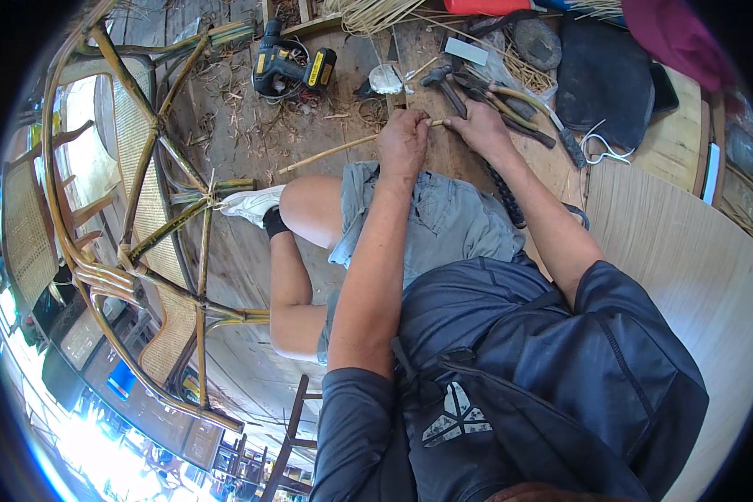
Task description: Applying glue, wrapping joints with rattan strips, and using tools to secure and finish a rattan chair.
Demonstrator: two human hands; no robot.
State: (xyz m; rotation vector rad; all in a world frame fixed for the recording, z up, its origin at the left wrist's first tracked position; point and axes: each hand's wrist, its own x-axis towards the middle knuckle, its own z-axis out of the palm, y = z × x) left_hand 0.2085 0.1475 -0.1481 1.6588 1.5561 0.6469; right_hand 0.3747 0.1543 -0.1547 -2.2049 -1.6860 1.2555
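Note:
A thin tan rattan strip (330, 154) runs through both hands over the wooden floor, its long end reaching left past my knee. My left hand (403, 140) is closed round it, knuckles up. A short way along, my right hand (482, 131) pinches the strip's other end between thumb and fingers. Just beyond my right hand lies a hammer (450, 90), with its handle close to the fingers. Pliers and other long-handled tools (523, 113) lie beside it, partly hidden by that hand.
A rattan chair frame (155, 125) with woven panels stands at the left, close to my shoe. A cordless drill (289, 65) lies among shavings. Further right are a dark stone (536, 44), a black bag (604, 79) and a white cable (602, 151). A wooden board (678, 251) spreads at the right.

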